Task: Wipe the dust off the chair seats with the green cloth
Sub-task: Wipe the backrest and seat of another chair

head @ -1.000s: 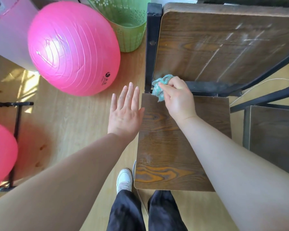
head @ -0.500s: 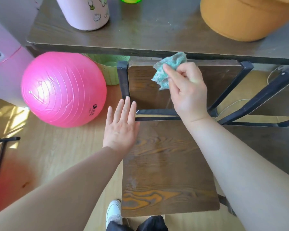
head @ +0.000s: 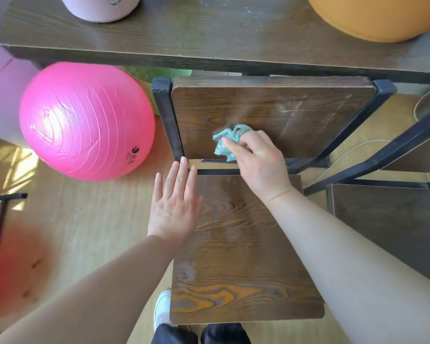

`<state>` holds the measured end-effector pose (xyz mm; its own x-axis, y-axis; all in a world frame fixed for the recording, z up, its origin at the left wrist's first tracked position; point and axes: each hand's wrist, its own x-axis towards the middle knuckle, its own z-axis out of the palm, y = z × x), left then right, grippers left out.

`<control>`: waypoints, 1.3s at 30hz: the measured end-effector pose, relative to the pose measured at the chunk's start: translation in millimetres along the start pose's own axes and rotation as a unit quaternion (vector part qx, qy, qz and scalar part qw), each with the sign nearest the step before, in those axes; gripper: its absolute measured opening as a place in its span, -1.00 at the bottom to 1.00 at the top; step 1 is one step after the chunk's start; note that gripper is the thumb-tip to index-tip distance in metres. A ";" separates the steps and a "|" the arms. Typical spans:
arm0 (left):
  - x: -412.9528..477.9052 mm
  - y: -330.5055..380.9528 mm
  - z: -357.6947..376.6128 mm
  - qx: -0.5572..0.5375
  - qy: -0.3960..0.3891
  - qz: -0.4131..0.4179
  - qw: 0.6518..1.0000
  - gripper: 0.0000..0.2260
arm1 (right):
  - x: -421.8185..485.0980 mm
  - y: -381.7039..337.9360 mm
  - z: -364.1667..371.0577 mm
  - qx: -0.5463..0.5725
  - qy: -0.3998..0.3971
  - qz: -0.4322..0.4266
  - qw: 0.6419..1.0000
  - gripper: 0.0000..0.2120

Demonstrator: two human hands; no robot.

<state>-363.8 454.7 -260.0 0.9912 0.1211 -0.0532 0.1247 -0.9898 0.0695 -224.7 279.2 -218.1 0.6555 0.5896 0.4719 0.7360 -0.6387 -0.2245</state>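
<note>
A dark wood chair stands below me, its seat (head: 243,264) showing orange grain and a pale dusty patch near the front left. My right hand (head: 258,162) grips the crumpled green cloth (head: 227,141) and presses it against the lower left of the chair's wooden backrest (head: 296,112), which carries whitish scuff marks on its right side. My left hand (head: 175,204) lies open, fingers straight, over the seat's rear left corner. A second chair seat (head: 392,224) shows at the right edge.
A dark wooden table (head: 209,38) spans the top, holding a pink container (head: 102,7) and an orange round object (head: 380,16). A large pink ball (head: 85,120) sits on the wood floor left of the chair. Black metal chair legs cross at right.
My right hand brought the cloth from the seat's rear edge up to the backrest's top, then down to its lower left. The view shifted. My left hand stayed open beside the seat.
</note>
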 end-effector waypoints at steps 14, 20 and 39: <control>-23.9 1.7 22.3 -0.021 -0.046 -0.025 0.998 -0.43 | -47.8 5.2 35.1 0.037 -0.193 0.146 0.970 -0.74; -31.1 7.7 5.9 -0.022 -0.036 -0.010 0.999 -0.45 | -53.9 -3.0 4.0 0.084 -0.162 0.211 0.960 -0.92; 7.2 47.6 -36.2 0.019 0.035 0.060 0.997 -0.45 | 34.5 23.4 -104.5 -0.010 0.176 0.050 0.983 -0.75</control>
<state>-349.1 411.2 -221.0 0.9997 0.0054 0.0221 0.0046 -0.9995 0.0326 -202.5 232.9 -118.0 0.6231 0.3183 0.7145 0.6648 -0.6968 -0.2693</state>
